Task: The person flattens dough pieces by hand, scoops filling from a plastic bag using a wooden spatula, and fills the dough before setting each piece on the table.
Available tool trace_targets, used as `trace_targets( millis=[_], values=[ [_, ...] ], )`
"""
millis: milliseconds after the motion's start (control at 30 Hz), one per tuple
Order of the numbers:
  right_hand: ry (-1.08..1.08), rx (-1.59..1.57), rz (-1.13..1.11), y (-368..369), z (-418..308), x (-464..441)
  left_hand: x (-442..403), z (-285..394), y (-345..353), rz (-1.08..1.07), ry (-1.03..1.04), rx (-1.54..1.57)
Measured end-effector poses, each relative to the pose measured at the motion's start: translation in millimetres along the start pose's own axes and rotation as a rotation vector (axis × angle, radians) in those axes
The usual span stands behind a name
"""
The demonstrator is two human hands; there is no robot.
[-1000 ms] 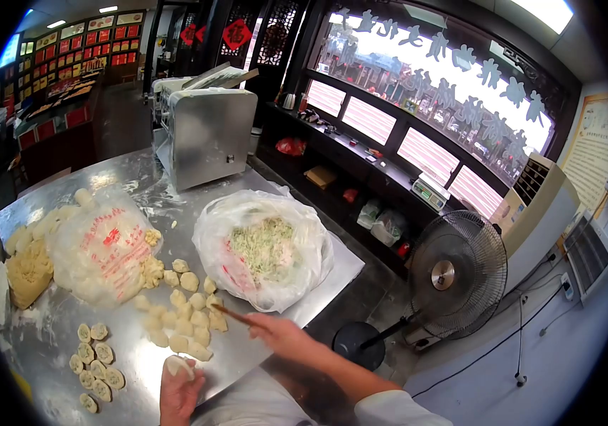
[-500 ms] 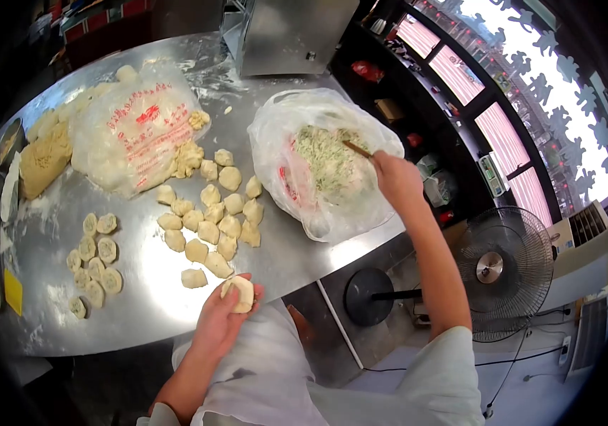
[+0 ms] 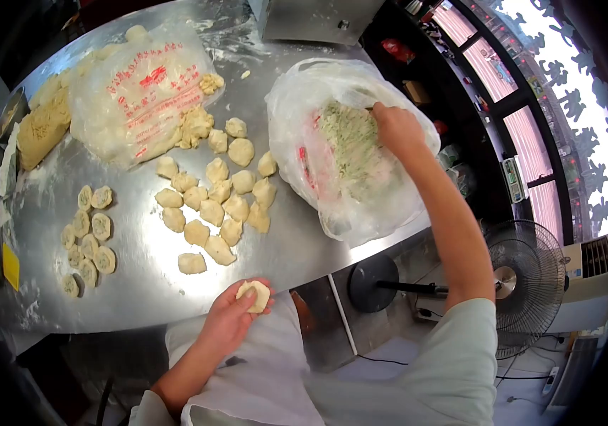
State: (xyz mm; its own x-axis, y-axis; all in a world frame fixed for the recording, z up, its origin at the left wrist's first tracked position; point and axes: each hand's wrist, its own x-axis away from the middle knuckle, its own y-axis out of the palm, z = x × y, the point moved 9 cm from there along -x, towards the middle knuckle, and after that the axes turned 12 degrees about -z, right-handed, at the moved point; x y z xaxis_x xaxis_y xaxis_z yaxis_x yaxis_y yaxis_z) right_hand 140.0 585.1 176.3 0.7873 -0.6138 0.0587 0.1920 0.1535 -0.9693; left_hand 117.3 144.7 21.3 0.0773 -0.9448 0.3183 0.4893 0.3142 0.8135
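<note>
My left hand (image 3: pixel 227 321), at the table's front edge, is closed around a flattened round of dough (image 3: pixel 257 298), thumb pressed on top. My right hand (image 3: pixel 397 130) grips a brown wooden stick over the pale green, crumbly filling (image 3: pixel 350 145). Most of the stick is hidden by the hand and the filling. A white plastic bag (image 3: pixel 291 108) with red print surrounds the filling. Several plain dough pieces (image 3: pixel 211 211) lie on the steel table left of this bag. Farther left are several filled dough rounds (image 3: pixel 101 226) with greenish centres.
A printed plastic bag (image 3: pixel 130 92) covers dough at the back left, beside a bag of tan crumbs (image 3: pixel 45 135). A steel box (image 3: pixel 318 20) stands at the table's back. To the right are a floor fan (image 3: pixel 524 284) and dark shelving. A yellow card (image 3: pixel 11 268) sits far left.
My right hand has moved the stick deeper into the filling, so less of it shows. My left hand still holds the dough round. The camera view has shifted slightly.
</note>
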Motion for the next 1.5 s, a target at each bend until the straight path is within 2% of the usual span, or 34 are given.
trace_targets(
  millis=[100, 200, 400, 500, 633, 700, 867, 1033, 1133, 1233, 1500],
  values=[
    [-0.059, 0.031, -0.093, -6, 0, -4, -1, -1, -2, -0.007, -0.022, 0.024],
    [-0.098, -0.010, -0.088, -6, -3, -1, -4, 1, -4, -0.010, 0.007, 0.045],
    [-0.082, -0.075, -0.177, -1, -30, 20, 1, 4, -13, 0.003, 0.018, 0.054],
    [-0.101, -0.101, -0.172, -4, -32, 26, 5, 5, -17, 0.015, 0.016, 0.056],
    [-0.248, -0.089, -0.113, -4, -35, 27, 11, 11, -18, 0.049, 0.016, 0.041],
    [-0.214, -0.057, -0.152, -2, -37, 29, 12, 11, -18, 0.058, -0.006, 0.020],
    [0.069, -0.297, -0.181, 2, -28, 37, 10, 11, -14, 0.034, -0.007, 0.012],
    [0.025, -0.462, -0.201, 8, -35, 43, 10, 10, -12, 0.005, -0.022, -0.009],
    [-0.045, -0.452, -0.130, 8, -38, 47, 8, 9, -12, 0.014, -0.006, 0.010],
    [0.015, -0.528, -0.195, 12, -33, 48, 9, 8, -10, 0.020, -0.012, 0.019],
    [0.069, -0.562, -0.172, 4, -42, 61, 8, 2, -18, 0.064, -0.072, -0.002]
  ],
)
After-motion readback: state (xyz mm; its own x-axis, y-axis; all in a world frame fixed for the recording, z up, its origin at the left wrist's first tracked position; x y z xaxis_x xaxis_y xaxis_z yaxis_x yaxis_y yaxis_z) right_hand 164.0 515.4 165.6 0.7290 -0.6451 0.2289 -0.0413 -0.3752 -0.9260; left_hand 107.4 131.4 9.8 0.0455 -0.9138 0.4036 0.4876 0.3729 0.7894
